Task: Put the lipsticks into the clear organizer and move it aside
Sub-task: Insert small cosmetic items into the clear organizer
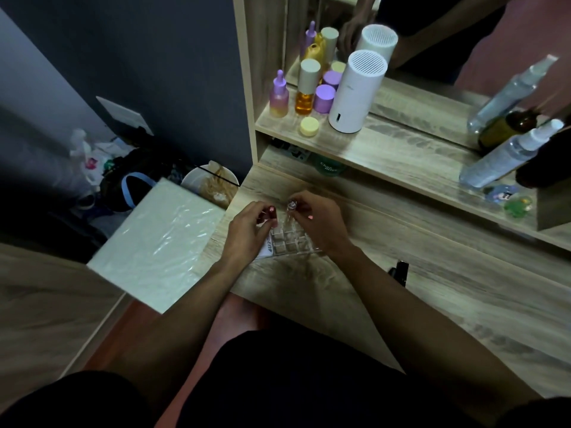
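Observation:
The clear organizer (289, 242), a gridded plastic tray with square cells, rests on the wooden desk between my hands. My left hand (247, 231) grips a dark red lipstick (271, 210) upright over the organizer's left side. My right hand (318, 223) pinches a clear-capped lipstick (291, 206) upright above the far cells. Whether either tube stands inside a cell is hidden by my fingers. A black lipstick (401, 272) lies on the desk to the right of my right forearm.
A white label card (268, 246) lies under the organizer's left edge. A white plastic-wrapped box (160, 239) overhangs the desk's left side. On the shelf behind stand bottles (304, 88), a white cylinder (355, 94) and spray bottles (506, 156); a mirror rises above.

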